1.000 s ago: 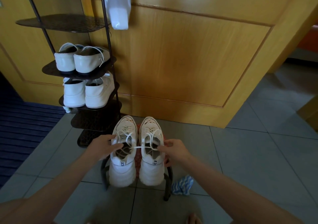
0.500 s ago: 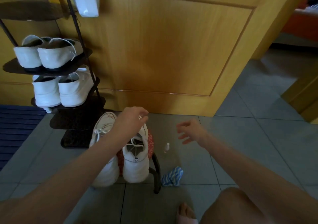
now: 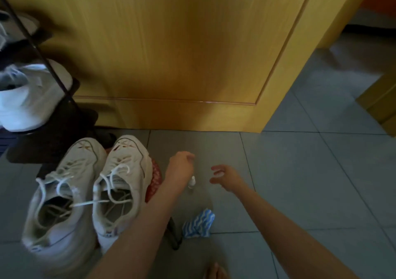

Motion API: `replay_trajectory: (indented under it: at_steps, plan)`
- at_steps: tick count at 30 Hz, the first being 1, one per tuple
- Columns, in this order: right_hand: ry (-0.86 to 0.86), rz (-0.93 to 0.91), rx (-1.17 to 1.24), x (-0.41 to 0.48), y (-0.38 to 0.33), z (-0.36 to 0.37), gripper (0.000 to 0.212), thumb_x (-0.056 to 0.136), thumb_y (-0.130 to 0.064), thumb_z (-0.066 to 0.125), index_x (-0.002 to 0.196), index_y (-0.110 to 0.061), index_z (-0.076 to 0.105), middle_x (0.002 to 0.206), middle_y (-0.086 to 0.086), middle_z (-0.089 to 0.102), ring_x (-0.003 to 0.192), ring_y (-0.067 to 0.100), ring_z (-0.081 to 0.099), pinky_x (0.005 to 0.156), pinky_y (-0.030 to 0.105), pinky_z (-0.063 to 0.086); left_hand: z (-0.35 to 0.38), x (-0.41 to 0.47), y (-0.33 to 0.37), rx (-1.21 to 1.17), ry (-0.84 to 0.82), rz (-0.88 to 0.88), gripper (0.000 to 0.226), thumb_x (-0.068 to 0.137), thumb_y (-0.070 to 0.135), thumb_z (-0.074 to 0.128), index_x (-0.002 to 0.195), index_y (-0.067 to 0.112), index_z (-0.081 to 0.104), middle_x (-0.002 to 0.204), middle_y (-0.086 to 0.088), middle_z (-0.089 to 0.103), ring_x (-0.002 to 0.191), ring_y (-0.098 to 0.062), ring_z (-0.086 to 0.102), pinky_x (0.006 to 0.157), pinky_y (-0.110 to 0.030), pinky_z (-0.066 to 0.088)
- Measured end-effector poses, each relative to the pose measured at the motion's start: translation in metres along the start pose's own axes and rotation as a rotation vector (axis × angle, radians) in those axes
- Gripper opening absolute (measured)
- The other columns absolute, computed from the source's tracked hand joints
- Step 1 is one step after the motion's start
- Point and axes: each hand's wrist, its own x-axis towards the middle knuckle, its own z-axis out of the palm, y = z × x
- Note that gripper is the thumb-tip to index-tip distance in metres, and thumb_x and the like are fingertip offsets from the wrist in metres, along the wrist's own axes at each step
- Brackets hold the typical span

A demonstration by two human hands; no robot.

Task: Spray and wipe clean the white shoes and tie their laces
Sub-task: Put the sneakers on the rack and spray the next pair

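Two white lace-up shoes stand side by side, toes toward the door: the left shoe [image 3: 64, 193] and the right shoe [image 3: 126, 171]. They rest on a small stool with a red cushion [image 3: 153, 180]. Their laces lie loose, and one lace stretches from shoe to shoe. A small spray bottle [image 3: 192, 182] stands on the floor tiles right of the stool. My left hand [image 3: 182, 167] hovers just above it, fingers loosely curled, holding nothing. My right hand [image 3: 225, 177] is beside the bottle on its right, fingers spread, apart from it. A blue-and-white striped cloth [image 3: 199, 223] lies crumpled nearer me.
A yellow wooden door [image 3: 182, 54] closes off the back. A dark shoe rack [image 3: 64, 107] at the left holds other white shoes [image 3: 27, 103]. Grey floor tiles [image 3: 300, 182] stretch to the right. My bare foot [image 3: 215, 271] shows at the bottom edge.
Both hands have let go of the laces and moved right, off the shoes, to either side of the spray bottle. My view has swung right and down.
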Motion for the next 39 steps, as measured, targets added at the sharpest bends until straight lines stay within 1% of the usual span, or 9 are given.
replay_trajectory:
  at_steps: [5, 9, 11, 16, 21, 25, 29, 34, 39]
  plan:
    - [-0.039, -0.039, -0.061, 0.054, 0.029, 0.036, 0.053, 0.078, -0.003, 0.072, 0.128, -0.008, 0.054, 0.129, 0.016, 0.054, 0.092, 0.016, 0.05, 0.046, 0.012, 0.041, 0.052, 0.023, -0.027, -0.075, 0.102, -0.118, 0.04, 0.09, 0.0, 0.043, 0.127, 0.009, 0.054, 0.131, -0.013, 0.055, 0.122, -0.028, 0.049, 0.1, -0.032, 0.037]
    - [-0.085, -0.12, -0.124, 0.088, 0.044, 0.065, 0.057, 0.077, -0.007, 0.072, 0.131, -0.011, 0.052, 0.133, 0.01, 0.054, 0.117, 0.023, 0.054, 0.091, 0.024, 0.041, 0.087, 0.033, -0.048, -0.161, 0.12, -0.255, 0.041, 0.092, 0.004, 0.044, 0.133, 0.007, 0.047, 0.134, -0.014, 0.052, 0.123, -0.027, 0.049, 0.1, -0.032, 0.038]
    - [-0.103, -0.142, -0.162, 0.102, 0.05, 0.076, 0.056, 0.078, -0.009, 0.072, 0.13, -0.015, 0.053, 0.131, 0.007, 0.056, 0.121, 0.024, 0.052, 0.096, 0.026, 0.039, 0.104, 0.036, -0.06, -0.15, 0.13, -0.292, 0.038, 0.093, 0.007, 0.043, 0.131, 0.007, 0.049, 0.132, -0.014, 0.054, 0.122, -0.027, 0.051, 0.097, -0.031, 0.037]
    - [-0.152, -0.174, -0.222, 0.125, 0.065, 0.093, 0.042, 0.081, -0.012, 0.067, 0.122, -0.019, 0.061, 0.122, 0.006, 0.063, 0.117, 0.02, 0.056, 0.094, 0.027, 0.04, 0.146, 0.033, -0.097, -0.073, 0.056, -0.385, 0.04, 0.092, 0.012, 0.045, 0.132, 0.012, 0.047, 0.133, -0.009, 0.053, 0.122, -0.024, 0.05, 0.1, -0.03, 0.037]
    - [-0.127, -0.165, -0.139, 0.132, 0.078, 0.099, 0.036, 0.082, -0.018, 0.068, 0.118, -0.021, 0.065, 0.113, 0.004, 0.068, 0.111, 0.018, 0.061, 0.091, 0.027, 0.046, 0.184, 0.019, -0.122, -0.012, -0.145, -0.374, 0.049, 0.082, 0.028, 0.066, 0.127, 0.011, 0.052, 0.129, -0.008, 0.055, 0.119, -0.021, 0.052, 0.097, -0.025, 0.035]
    - [-0.056, -0.149, 0.008, 0.128, 0.083, 0.089, 0.027, 0.089, -0.018, 0.063, 0.116, -0.014, 0.065, 0.098, -0.001, 0.064, 0.093, 0.005, 0.056, 0.064, -0.001, 0.038, 0.204, 0.016, -0.136, 0.075, -0.254, -0.311, 0.051, 0.073, 0.025, 0.073, 0.121, 0.016, 0.057, 0.121, -0.005, 0.058, 0.111, -0.02, 0.055, 0.093, -0.025, 0.039]
    - [-0.027, -0.186, 0.063, 0.129, 0.086, 0.08, 0.021, 0.09, -0.027, 0.061, 0.104, -0.015, 0.069, 0.09, -0.002, 0.064, 0.086, 0.006, 0.058, 0.08, 0.02, 0.042, 0.207, 0.017, -0.136, 0.304, -0.162, -0.223, 0.024, 0.086, 0.02, 0.056, 0.109, 0.017, 0.061, 0.116, -0.005, 0.059, 0.113, -0.022, 0.053, 0.093, -0.029, 0.037]
    - [0.0, -0.217, 0.063, 0.125, 0.078, 0.065, 0.017, 0.085, -0.022, 0.065, 0.101, -0.017, 0.069, 0.085, -0.002, 0.065, 0.08, 0.01, 0.061, 0.081, 0.029, 0.047, 0.19, 0.022, -0.109, 0.012, 0.02, -0.318, 0.024, 0.095, 0.021, 0.048, 0.115, 0.007, 0.049, 0.111, -0.015, 0.063, 0.105, -0.032, 0.059, 0.082, -0.035, 0.042]
    - [0.06, -0.266, 0.291, 0.094, 0.032, 0.024, 0.011, 0.089, -0.007, 0.058, 0.092, -0.016, 0.062, 0.076, -0.002, 0.059, 0.07, 0.009, 0.056, 0.073, 0.019, 0.047, 0.15, 0.005, -0.061, -0.349, 0.117, -0.318, 0.025, 0.099, 0.018, 0.036, 0.118, 0.004, 0.045, 0.11, -0.019, 0.058, 0.101, -0.031, 0.057, 0.075, -0.027, 0.038]
